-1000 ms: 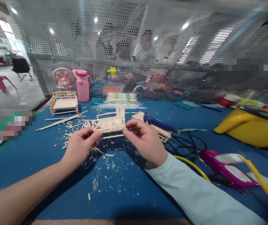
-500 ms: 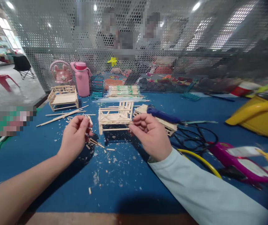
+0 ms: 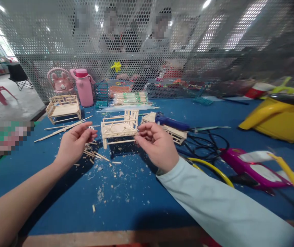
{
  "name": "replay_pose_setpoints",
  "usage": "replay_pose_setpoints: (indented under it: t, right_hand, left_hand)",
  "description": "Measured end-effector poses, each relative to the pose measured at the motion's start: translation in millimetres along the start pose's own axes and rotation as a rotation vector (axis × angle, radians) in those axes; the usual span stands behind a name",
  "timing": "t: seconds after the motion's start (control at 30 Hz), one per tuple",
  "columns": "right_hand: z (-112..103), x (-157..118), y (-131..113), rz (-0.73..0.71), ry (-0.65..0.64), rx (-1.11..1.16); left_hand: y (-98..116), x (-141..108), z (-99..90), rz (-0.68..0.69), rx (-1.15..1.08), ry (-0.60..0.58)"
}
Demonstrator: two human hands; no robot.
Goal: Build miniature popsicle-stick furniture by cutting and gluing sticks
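Note:
A miniature bench (image 3: 118, 129) made of thin wooden sticks, with a slatted upright at its right end, stands before me on the blue tabletop. My right hand (image 3: 158, 145) pinches its near right corner between thumb and fingers. To the left of the bench, my left hand (image 3: 73, 141) hovers over loose sticks (image 3: 97, 155) with its fingers parted and nothing visible in them. Longer sticks (image 3: 63, 128) lie beyond that hand. A similar stick bench (image 3: 64, 108) stands at the back left. Behind my right hand, a blue-handled tool (image 3: 172, 121) rests across another stick piece (image 3: 175, 134).
Near the perforated metal screen (image 3: 59, 48) stand a pink bottle (image 3: 84, 91) and a bundle of wrapped sticks (image 3: 130, 98). At right are dark cables (image 3: 208, 144), a magenta tool (image 3: 255, 169) and a yellow container (image 3: 278, 118). Wood scraps dot the table.
My left hand has moved slightly away from the bench and its fingers have opened from a pinch. My right hand keeps its hold on the bench. The view has shifted a little.

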State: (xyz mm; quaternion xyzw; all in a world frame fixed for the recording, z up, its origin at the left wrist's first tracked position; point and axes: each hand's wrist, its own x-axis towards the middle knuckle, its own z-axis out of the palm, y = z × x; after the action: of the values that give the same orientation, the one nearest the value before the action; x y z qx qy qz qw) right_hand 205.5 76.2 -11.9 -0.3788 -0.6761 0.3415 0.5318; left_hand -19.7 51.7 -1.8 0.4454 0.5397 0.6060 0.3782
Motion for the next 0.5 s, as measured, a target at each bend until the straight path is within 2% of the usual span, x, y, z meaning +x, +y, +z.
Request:
replay_pose_setpoints:
  t: [0.1, 0.17, 0.23, 0.3, 0.37, 0.43, 0.5]
  right_hand:
    - [0, 1, -1, -0.004, 0.008, -0.017]
    - [1, 1, -1, -0.009, 0.016, -0.022]
    - [2, 1, -1, -0.008, 0.016, -0.016]
    - [2, 1, -1, -0.003, 0.011, -0.013]
    - [3, 1, -2, 0.0, 0.005, -0.022]
    - [2, 1, -2, -0.003, 0.004, -0.031]
    - [2, 1, -2, -0.005, 0.005, -0.035]
  left_hand:
    - [1, -5, -1.3, 0.006, 0.258, 0.008]
    - [1, -7, -1.4, 0.064, 0.362, 0.034]
    - [2, -5, 0.7, 0.161, 0.24, 0.048]
    - [4, 0, 5.2, 0.223, 0.008, 0.036]
    - [5, 10, 11.1, 0.2, -0.123, 0.022]
    - [6, 22, 16.9, 0.148, -0.119, -0.002]
    - [4, 32, 21.6, 0.089, -0.07, -0.078]
